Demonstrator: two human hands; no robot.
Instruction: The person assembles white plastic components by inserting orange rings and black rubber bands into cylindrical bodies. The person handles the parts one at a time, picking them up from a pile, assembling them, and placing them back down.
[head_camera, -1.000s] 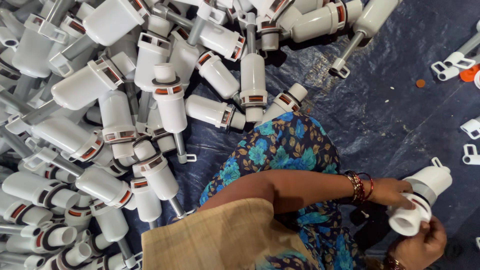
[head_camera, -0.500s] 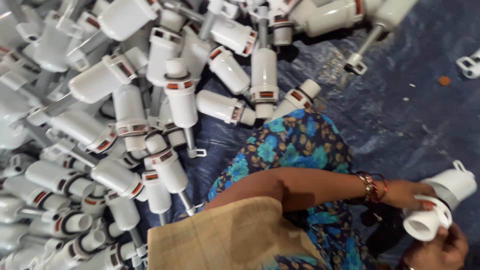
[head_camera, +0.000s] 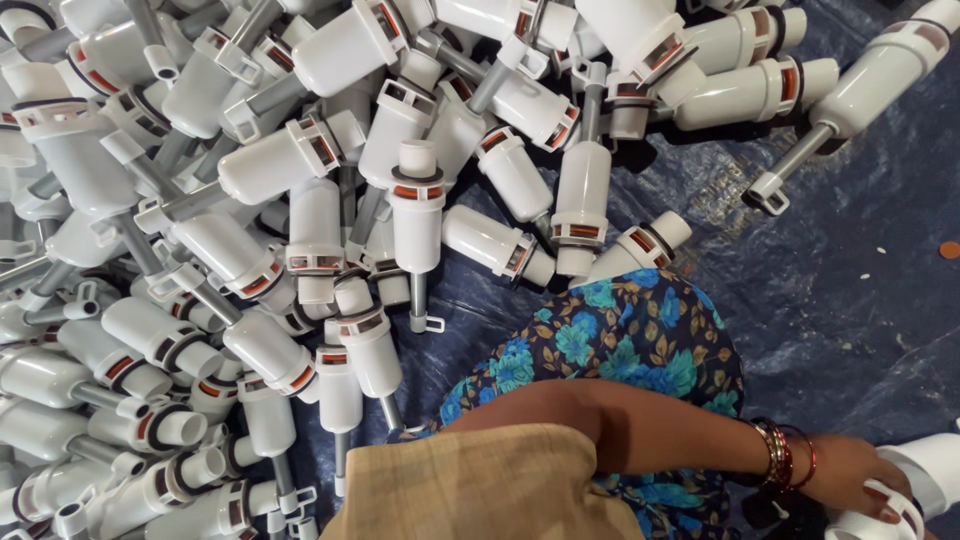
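— What has changed in the last second?

— The view has swung left, so the white plastic pump (head_camera: 915, 490) has slid to the bottom right corner, half cut off.

— Who holds it?

— The left hand (head_camera: 855, 478) stays clasped over its top, fingers (head_camera: 885, 492) curled on the cap. The right hand is out of view.

— And around it?

— The pile of pumps (head_camera: 300, 230) lies well apart on the blue sheet (head_camera: 850, 280).

White plastic fitting (head_camera: 925, 480), bottom-right corner, partly out of frame.
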